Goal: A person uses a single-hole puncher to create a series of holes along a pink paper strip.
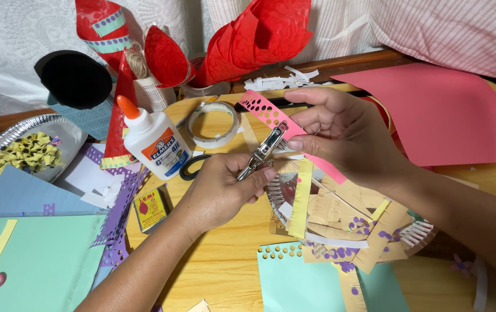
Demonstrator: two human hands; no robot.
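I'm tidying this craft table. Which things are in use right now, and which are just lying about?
In use: left hand, hole punch, right hand, pink paper strip.

Lying about: glue bottle, tape roll, foil plate, teal paper.

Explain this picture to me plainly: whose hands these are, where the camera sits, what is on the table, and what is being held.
There is no machine here: a person works with two bare hands, and the single camera sits on their head, looking down.

The left hand grips a small metal hole punch. The right hand holds a pink paper strip, already full of round holes, with its edge in the punch.

On the wooden table lie a white glue bottle with an orange cap, a roll of clear tape, a large pink sheet, mint green sheets, and a paper plate heaped with tan and yellow scraps. At far left, a foil plate holds small yellow cut pieces. Red paper shapes stand at the back.
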